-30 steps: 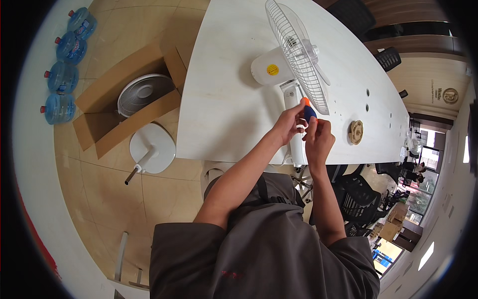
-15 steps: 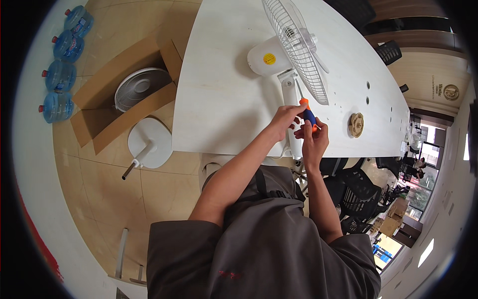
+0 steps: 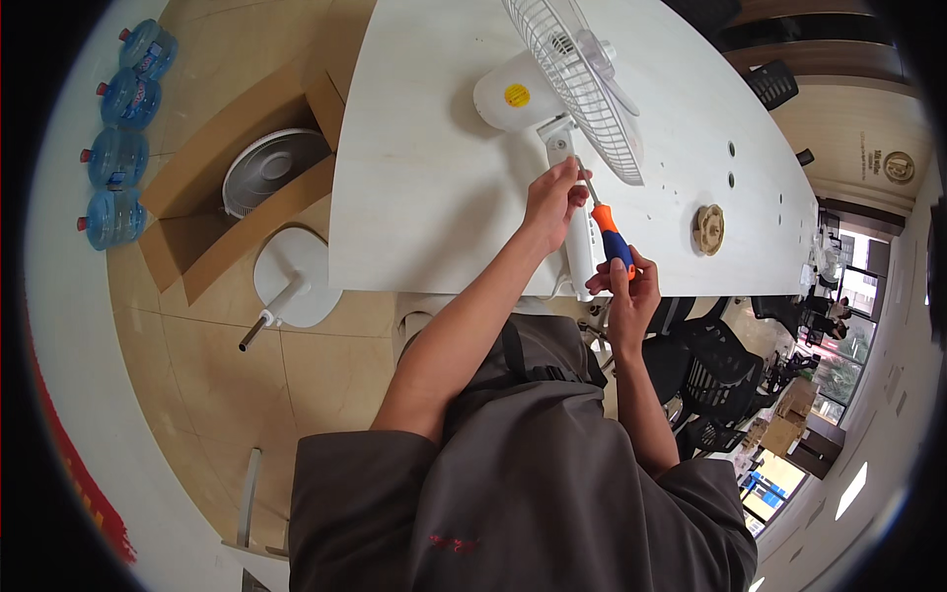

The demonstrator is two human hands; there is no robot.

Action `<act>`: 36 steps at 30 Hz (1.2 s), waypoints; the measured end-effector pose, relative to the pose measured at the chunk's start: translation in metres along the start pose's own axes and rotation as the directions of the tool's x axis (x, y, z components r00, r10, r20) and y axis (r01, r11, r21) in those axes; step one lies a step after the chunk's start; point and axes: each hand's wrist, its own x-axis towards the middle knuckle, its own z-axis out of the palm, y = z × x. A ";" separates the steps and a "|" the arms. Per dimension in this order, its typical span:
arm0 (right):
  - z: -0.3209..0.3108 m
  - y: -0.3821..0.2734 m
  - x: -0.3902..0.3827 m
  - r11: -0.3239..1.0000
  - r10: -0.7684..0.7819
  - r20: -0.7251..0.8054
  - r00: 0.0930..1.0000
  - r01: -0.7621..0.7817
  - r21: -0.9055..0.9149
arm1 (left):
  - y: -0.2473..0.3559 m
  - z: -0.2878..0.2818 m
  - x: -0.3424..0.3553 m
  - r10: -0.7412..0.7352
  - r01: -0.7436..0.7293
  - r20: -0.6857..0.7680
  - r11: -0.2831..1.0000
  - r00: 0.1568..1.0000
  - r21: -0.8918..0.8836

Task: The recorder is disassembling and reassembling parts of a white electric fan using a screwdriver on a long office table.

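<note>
A white electric fan point(image 3: 520, 91) lies on the white table point(image 3: 414, 197), its wire grille point(image 3: 582, 84) tilted to the right and its white neck point(image 3: 580, 259) pointing toward me. My right hand point(image 3: 631, 301) is closed around the lower end of a screwdriver point(image 3: 614, 242) with an orange and blue handle. The screwdriver's thin shaft points away from me, toward the joint below the fan's motor housing. Beside the shaft's tip, my left hand point(image 3: 554, 205) pinches with its fingertips against the neck. Whatever those fingertips hold is too small to make out.
A round tan object point(image 3: 708, 229) sits on the table at right. On the floor at left are an open cardboard box point(image 3: 212, 212) with a fan grille point(image 3: 276, 170) inside, a round white base with a pole point(image 3: 301, 286), and several blue water bottles point(image 3: 116, 158). Black chairs point(image 3: 715, 370) stand at right.
My left hand has moved away from me, from the screwdriver's handle up to its tip. My right hand has slid slightly back along the handle. The fan appears slightly farther up and left.
</note>
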 end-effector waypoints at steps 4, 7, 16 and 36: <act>-0.009 -0.003 -0.007 1.000 0.014 0.026 1.000 -0.014 -0.004 | -0.009 0.002 0.003 0.052 -0.052 -0.003 0.997 0.999 0.049; -0.020 0.003 -0.008 1.000 0.018 0.035 0.999 -0.019 0.018 | -0.013 0.004 0.003 0.026 -0.022 -0.040 0.995 0.999 0.093; -0.079 0.037 -0.016 0.997 0.041 0.000 0.999 -0.041 0.061 | -0.036 0.001 0.002 0.200 -0.141 -0.155 0.935 0.968 0.326; -0.206 0.245 0.053 0.925 0.363 -0.203 0.909 -0.378 -0.043 | -0.160 0.008 0.094 0.130 -0.142 0.256 -0.559 0.958 0.817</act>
